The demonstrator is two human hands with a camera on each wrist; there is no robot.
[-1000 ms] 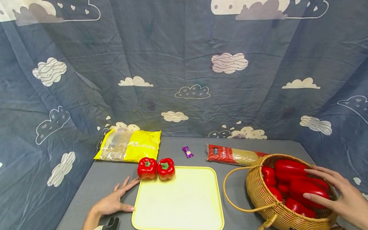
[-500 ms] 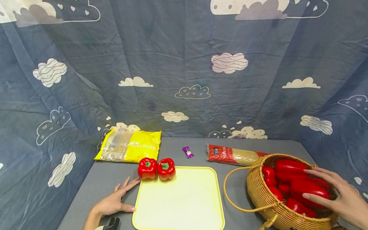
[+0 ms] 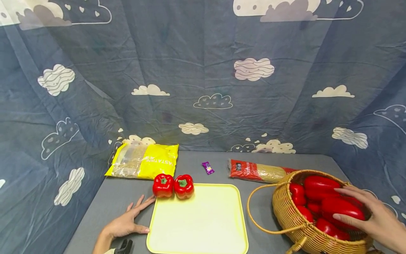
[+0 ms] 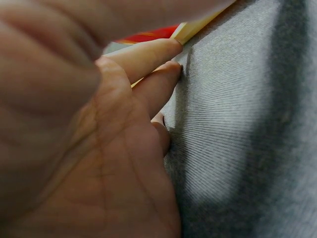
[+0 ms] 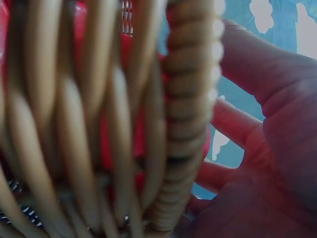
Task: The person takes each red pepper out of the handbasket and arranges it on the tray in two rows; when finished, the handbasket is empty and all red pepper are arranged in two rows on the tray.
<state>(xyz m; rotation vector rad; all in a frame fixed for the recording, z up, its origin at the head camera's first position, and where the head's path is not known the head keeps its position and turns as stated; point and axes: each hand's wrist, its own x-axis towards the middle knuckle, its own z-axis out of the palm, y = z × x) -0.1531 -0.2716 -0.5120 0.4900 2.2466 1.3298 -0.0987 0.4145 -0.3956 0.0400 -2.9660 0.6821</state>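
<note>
My left hand (image 3: pixel 123 222) lies with fingers spread on the grey table, thumb and index fingertip at the left edge of a pale yellow tray (image 3: pixel 203 222). Two red bell peppers (image 3: pixel 163 186) with green stems sit side by side at the tray's far left corner. At the right, my right hand (image 3: pixel 377 215) reaches over the rim of a wicker basket (image 3: pixel 288 211). Its extended fingers and thumb rest about a long, glossy red vegetable (image 3: pixel 342 208). Several more red pieces fill the basket. In the right wrist view the woven wall (image 5: pixel 74 124) hides most of them.
A yellow pasta bag (image 3: pixel 155 160) lies behind the bell peppers. Further right are a small purple wrapped sweet (image 3: pixel 207 168) and a red packet of spaghetti (image 3: pixel 253 171), partly behind the basket. The basket's handle (image 3: pixel 250 208) sticks out toward the tray. A cloud-printed cloth (image 3: pixel 203 77) hangs behind.
Both hands and all the things stay in place. The head view has shifted very slightly.
</note>
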